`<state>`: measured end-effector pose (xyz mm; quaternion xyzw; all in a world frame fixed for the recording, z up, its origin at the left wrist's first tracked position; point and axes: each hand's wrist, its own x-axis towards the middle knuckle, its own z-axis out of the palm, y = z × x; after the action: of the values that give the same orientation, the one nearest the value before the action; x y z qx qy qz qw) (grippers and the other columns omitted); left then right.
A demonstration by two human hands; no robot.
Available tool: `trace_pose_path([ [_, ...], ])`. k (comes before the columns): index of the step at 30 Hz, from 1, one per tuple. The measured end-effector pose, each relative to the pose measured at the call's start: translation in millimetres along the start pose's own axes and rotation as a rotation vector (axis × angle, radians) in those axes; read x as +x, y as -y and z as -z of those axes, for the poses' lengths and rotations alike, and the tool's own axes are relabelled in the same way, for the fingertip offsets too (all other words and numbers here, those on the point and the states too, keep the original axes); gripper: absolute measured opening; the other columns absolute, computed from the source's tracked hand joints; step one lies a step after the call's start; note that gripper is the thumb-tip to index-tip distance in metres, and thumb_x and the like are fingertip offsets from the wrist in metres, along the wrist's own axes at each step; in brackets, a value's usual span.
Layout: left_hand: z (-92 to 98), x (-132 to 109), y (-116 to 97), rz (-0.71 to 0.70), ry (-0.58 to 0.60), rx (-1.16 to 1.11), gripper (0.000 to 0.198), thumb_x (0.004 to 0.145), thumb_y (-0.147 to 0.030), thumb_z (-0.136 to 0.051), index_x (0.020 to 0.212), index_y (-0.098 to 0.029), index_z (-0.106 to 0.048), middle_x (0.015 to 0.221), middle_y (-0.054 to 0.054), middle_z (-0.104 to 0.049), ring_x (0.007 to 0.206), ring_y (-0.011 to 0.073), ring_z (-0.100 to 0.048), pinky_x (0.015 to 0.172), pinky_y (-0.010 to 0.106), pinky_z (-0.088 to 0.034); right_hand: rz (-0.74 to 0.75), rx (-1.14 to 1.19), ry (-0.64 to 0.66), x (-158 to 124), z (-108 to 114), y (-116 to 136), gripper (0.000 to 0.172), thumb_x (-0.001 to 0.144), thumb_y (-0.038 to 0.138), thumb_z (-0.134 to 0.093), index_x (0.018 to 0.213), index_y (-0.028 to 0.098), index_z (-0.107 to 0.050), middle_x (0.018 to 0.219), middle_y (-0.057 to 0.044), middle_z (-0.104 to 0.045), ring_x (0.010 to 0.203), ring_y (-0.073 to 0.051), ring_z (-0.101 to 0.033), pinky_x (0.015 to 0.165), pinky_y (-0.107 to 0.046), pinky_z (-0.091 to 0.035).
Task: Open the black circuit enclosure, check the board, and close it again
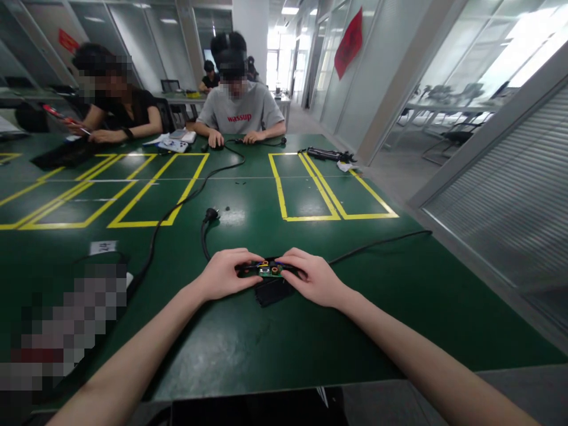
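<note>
Between my two hands is a small green circuit board with copper-coloured coils and wires, set in a black casing. My left hand pinches its left end, fingers on the far side and thumb on the near side. On the right end, my right hand has fingers and thumb closed around the casing. A flat black piece lies on the green table just below the board. Behind my left hand, a short black cable ends in a plug. Another thin black cable runs off to the right.
Yellow tape marks rectangles on the green table. A long black cable crosses the left side near a paper label. Two people sit across the table, and a black tool-like object lies at the far right.
</note>
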<state>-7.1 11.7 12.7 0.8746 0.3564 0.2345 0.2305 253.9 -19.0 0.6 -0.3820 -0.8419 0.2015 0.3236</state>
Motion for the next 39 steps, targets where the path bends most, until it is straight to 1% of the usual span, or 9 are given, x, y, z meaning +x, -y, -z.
trace_pose_path([
  [4,-2.5,-4,-2,-0.001,-0.016,0.010,0.030,0.085,-0.028,-0.077,0.115,-0.022,-0.076,0.091,0.002,-0.074,0.076,0.0141,-0.068,0.066,0.022,-0.048,-0.030,0.040,0.025,-12,4,10,0.029,0.095,0.021,-0.062,0.124,0.021,-0.068,0.113,-0.007,-0.070,0.084,-0.016,-0.068,0.077,-0.028,-0.056],
  [11,-3.8,-3,-5,0.017,0.011,-0.008,0.032,0.086,-0.031,-0.076,0.116,-0.023,-0.076,0.091,0.002,-0.074,0.077,0.0150,-0.069,0.065,0.023,-0.049,-0.056,0.070,0.044,-15,6,10,0.028,0.096,0.020,-0.060,0.123,0.022,-0.068,0.113,-0.007,-0.070,0.068,-0.013,-0.061,0.067,-0.027,-0.055],
  [15,-2.3,-1,-4,0.008,0.024,-0.008,0.031,0.086,-0.032,-0.075,0.116,-0.022,-0.075,0.093,0.003,-0.075,0.078,0.0155,-0.069,0.067,0.023,-0.049,-0.037,0.081,0.021,-11,4,8,0.025,0.096,0.020,-0.061,0.119,0.023,-0.069,0.108,-0.007,-0.071,0.082,-0.017,-0.067,0.075,-0.029,-0.057],
  [17,-1.0,-2,-3,0.001,0.022,-0.009,0.032,0.087,-0.031,-0.075,0.117,-0.022,-0.075,0.094,0.003,-0.075,0.077,0.0151,-0.068,0.066,0.023,-0.048,-0.040,0.075,0.010,-10,2,7,0.023,0.095,0.020,-0.062,0.117,0.023,-0.070,0.107,-0.007,-0.071,0.084,-0.017,-0.068,0.074,-0.029,-0.056],
  [23,1.6,0,-3,-0.033,0.023,0.000,0.029,0.086,-0.030,-0.076,0.114,-0.020,-0.075,0.090,0.003,-0.073,0.074,0.0143,-0.066,0.065,0.022,-0.048,-0.033,0.076,0.006,-7,4,2,0.023,0.094,0.023,-0.066,0.116,0.021,-0.071,0.106,-0.007,-0.071,0.078,-0.016,-0.066,0.072,-0.029,-0.055],
  [27,0.2,1,-5,-0.057,0.018,0.021,0.023,0.090,-0.022,-0.069,0.112,-0.020,-0.076,0.089,0.002,-0.072,0.074,0.0138,-0.066,0.069,0.022,-0.049,-0.005,0.078,-0.020,-7,7,-1,0.025,0.092,0.022,-0.068,0.117,0.020,-0.071,0.108,-0.007,-0.070,0.079,-0.016,-0.066,0.072,-0.029,-0.055],
  [32,1.0,1,-5,-0.046,0.008,0.053,0.022,0.093,-0.019,-0.064,0.112,-0.021,-0.075,0.089,0.002,-0.073,0.076,0.0146,-0.068,0.072,0.023,-0.051,0.008,0.070,-0.053,-7,7,-3,0.016,0.094,0.022,-0.066,0.108,0.020,-0.074,0.104,-0.007,-0.071,0.067,-0.013,-0.060,0.063,-0.027,-0.053],
  [35,3.1,0,-4,-0.046,0.007,0.074,0.016,0.094,-0.019,-0.063,0.104,-0.020,-0.075,0.086,0.002,-0.072,0.075,0.0145,-0.067,0.071,0.023,-0.050,0.030,0.082,-0.057,-5,6,-3,0.015,0.097,0.022,-0.061,0.103,0.020,-0.075,0.101,-0.007,-0.071,0.060,-0.011,-0.055,0.056,-0.025,-0.050],
  [39,4.6,0,-8,-0.041,0.032,0.107,0.009,0.092,-0.021,-0.064,0.088,-0.019,-0.072,0.079,0.001,-0.069,0.069,0.0138,-0.065,0.066,0.022,-0.046,0.036,0.090,-0.060,-5,5,-1,0.018,0.100,0.027,-0.059,0.099,0.020,-0.076,0.097,-0.007,-0.072,0.059,-0.012,-0.055,0.055,-0.026,-0.049],
])
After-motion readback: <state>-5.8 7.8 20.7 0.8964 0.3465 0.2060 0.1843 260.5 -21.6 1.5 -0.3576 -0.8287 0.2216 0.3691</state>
